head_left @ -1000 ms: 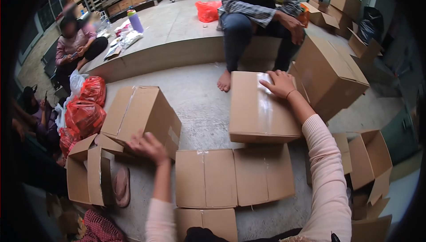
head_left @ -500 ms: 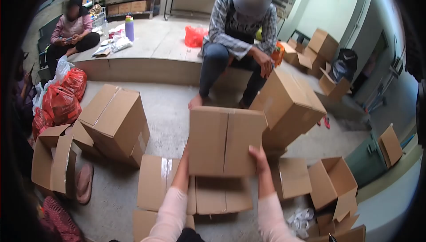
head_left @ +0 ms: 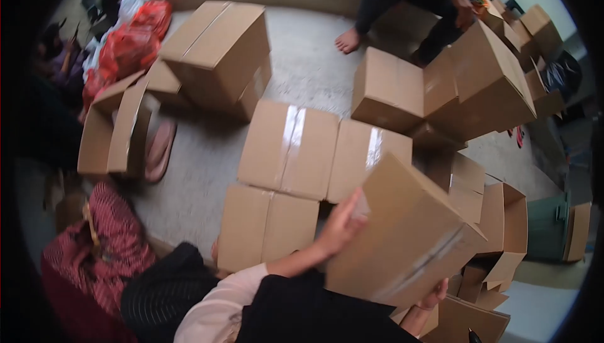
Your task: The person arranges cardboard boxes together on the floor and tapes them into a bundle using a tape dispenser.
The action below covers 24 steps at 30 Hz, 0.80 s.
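Note:
A closed cardboard box (head_left: 402,230) is held tilted close to my body, at the lower right of the head view. My left hand (head_left: 343,223) grips its upper left edge. At its lower right edge my right hand (head_left: 434,296) is wrapped around the side, with only some fingers showing. A strip of tape runs along the box's near face. On the floor to its left lie a taped box (head_left: 264,148), another taped box (head_left: 352,154) beside it, and a third box (head_left: 245,226) in front.
Beyond stand a tall box (head_left: 484,85), a smaller box (head_left: 390,85) against it, and another tall box (head_left: 220,47). Red bags (head_left: 129,50) and an open box (head_left: 129,129) are at left. A seated person's foot (head_left: 347,41) rests ahead. Patterned cloth (head_left: 116,230) lies near left.
The view has tilted down. The box in my hands has moved toward my lower right and turned from level to tilted. A smaller box beside the tall one is now visible.

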Each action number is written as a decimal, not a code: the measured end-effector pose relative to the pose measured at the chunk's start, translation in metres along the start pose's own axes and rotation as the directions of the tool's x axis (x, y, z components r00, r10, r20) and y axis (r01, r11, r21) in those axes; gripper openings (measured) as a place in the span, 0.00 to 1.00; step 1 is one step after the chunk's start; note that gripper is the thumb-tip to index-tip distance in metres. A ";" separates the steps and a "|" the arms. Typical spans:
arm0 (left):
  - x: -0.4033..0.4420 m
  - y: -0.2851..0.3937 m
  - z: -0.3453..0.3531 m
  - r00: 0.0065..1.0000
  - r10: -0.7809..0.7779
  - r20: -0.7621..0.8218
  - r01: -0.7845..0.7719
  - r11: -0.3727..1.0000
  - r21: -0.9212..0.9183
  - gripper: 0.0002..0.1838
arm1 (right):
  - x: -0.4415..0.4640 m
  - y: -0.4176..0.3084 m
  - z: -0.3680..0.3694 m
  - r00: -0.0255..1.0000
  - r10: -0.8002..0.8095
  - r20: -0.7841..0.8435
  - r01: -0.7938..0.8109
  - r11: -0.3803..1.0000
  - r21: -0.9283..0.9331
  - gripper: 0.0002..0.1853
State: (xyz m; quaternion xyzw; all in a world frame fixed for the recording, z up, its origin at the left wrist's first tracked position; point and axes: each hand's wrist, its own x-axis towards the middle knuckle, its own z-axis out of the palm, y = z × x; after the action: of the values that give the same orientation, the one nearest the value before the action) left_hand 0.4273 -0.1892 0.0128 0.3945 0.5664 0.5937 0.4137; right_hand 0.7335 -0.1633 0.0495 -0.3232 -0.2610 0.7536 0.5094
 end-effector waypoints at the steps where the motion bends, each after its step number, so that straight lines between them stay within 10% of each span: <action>1: -0.021 0.002 0.017 0.987 -0.162 0.000 0.162 0.984 0.070 0.43 | -0.009 -0.008 -0.006 1.000 0.028 0.001 -0.028 0.999 -0.016 0.25; 4: -0.079 0.006 0.058 0.841 -0.540 -0.026 0.540 0.836 0.097 0.38 | -0.039 -0.037 -0.036 0.982 0.139 -0.125 -0.160 0.972 -0.174 0.25; 10: -0.131 -0.033 0.066 0.870 -0.433 -0.236 0.437 0.899 -0.035 0.35 | -0.011 -0.032 -0.059 0.903 0.390 -0.178 -0.429 0.838 -0.337 0.21; 14: -0.098 -0.006 0.022 0.907 -0.409 -0.102 0.371 0.890 -0.267 0.37 | 0.029 0.029 -0.015 0.909 0.411 -0.065 -0.377 0.749 -0.545 0.23; 18: -0.073 0.053 -0.034 0.993 -0.090 -0.073 0.096 0.992 0.084 0.35 | 0.056 0.094 -0.019 0.975 0.220 -0.024 -0.161 0.632 -0.758 0.28; 21: -0.068 0.024 -0.115 0.925 0.017 -0.378 0.232 0.765 0.601 0.35 | 0.059 0.096 -0.020 0.935 0.342 -0.089 -0.299 0.630 -0.717 0.29; 24: -0.099 -0.018 -0.202 0.776 -0.219 -0.591 0.546 0.702 0.456 0.38 | 0.045 0.097 -0.034 0.946 0.323 -0.007 -0.234 0.668 -0.706 0.28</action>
State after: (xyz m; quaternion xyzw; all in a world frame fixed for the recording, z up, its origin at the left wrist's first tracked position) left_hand 0.2735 -0.3513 -0.0143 0.2080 0.8828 0.3568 0.2240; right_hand 0.6886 -0.1526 -0.0532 -0.4821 -0.5032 0.6852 0.2117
